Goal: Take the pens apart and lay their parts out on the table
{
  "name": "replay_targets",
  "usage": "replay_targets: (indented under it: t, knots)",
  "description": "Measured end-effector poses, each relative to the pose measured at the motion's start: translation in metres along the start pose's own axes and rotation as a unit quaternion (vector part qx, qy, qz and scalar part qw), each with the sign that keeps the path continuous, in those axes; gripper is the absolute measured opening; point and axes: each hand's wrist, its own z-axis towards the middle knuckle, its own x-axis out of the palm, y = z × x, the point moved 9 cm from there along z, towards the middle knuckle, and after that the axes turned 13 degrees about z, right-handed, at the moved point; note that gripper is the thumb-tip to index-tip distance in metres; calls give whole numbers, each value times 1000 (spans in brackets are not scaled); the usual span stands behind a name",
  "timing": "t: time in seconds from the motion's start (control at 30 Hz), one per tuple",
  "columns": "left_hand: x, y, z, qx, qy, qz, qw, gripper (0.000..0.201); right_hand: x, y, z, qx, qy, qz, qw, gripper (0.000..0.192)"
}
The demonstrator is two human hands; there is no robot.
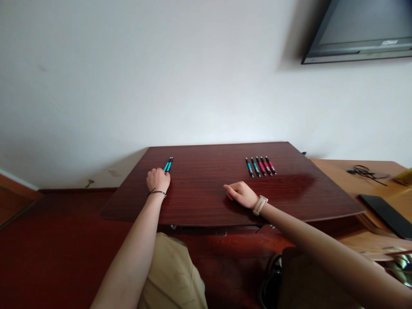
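My left hand [158, 180] rests on the dark red wooden table [206, 201] near its far left, fingers closed on the near ends of two blue and black pens [168, 164] that lie side by side. My right hand [240, 193], with a watch at the wrist, lies loosely curled on the table's middle and holds nothing. Beyond it, at the far right, several pens [260, 166] lie in a row: two blue ones on the left, three red ones on the right.
A lighter wooden desk [380, 189] adjoins on the right, bearing a black cable [365, 171] and a dark flat device [388, 214]. A screen [360, 30] hangs on the white wall at upper right. Red floor lies to the left.
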Motion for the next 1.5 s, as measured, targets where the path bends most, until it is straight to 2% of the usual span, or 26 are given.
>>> replay_targets:
  t: [0.17, 0.27, 0.43, 0.53, 0.6, 0.7, 0.77, 0.87, 0.97, 1.1, 1.2, 1.37, 1.5]
  knots:
    - [3, -6, -3, 26, -6, -11, 1000, 32, -2, 4, 0, -13, -2, -5, 1000, 69]
    - [-2, -12, -9, 41, -21, -14, 999, 31, -5, 1, 0, -1, -17, 16, 1000, 71]
    - [-23, -42, -22, 114, -60, -87, 988, 26, -27, -13, 0, 19, -119, 122, 985, 64]
    - [-35, -69, -32, 176, -64, -190, 964, 21, -42, -27, 0, 37, -191, 228, 954, 47]
    - [-41, -90, -41, 220, -64, -254, 939, 17, -47, -35, 1, 52, -217, 296, 929, 47]
    - [-49, -122, -57, 288, -65, -307, 905, 16, -50, -42, 3, 84, -218, 364, 901, 62]
    - [-51, -137, -64, 305, -64, -323, 894, 15, -51, -45, 4, 103, -213, 395, 888, 68]
    - [-52, -155, -72, 322, -49, -361, 874, 16, -52, -47, 5, 118, -205, 435, 869, 68]
    - [-47, -168, -79, 340, -8, -394, 854, 16, -55, -50, 4, 119, -210, 454, 858, 65]
    - [-39, -172, -81, 321, 50, -457, 828, 16, -61, -53, 3, 91, -235, 442, 861, 52]
    - [-38, -167, -79, 298, 59, -516, 801, 19, -61, -50, 4, 73, -229, 419, 876, 49]
    - [-40, -156, -73, 267, 23, -512, 816, 24, -56, -39, 7, 63, -199, 380, 901, 48]
    - [-36, -155, -73, 255, 56, -544, 798, 29, -56, -36, 7, 60, -208, 337, 916, 50]
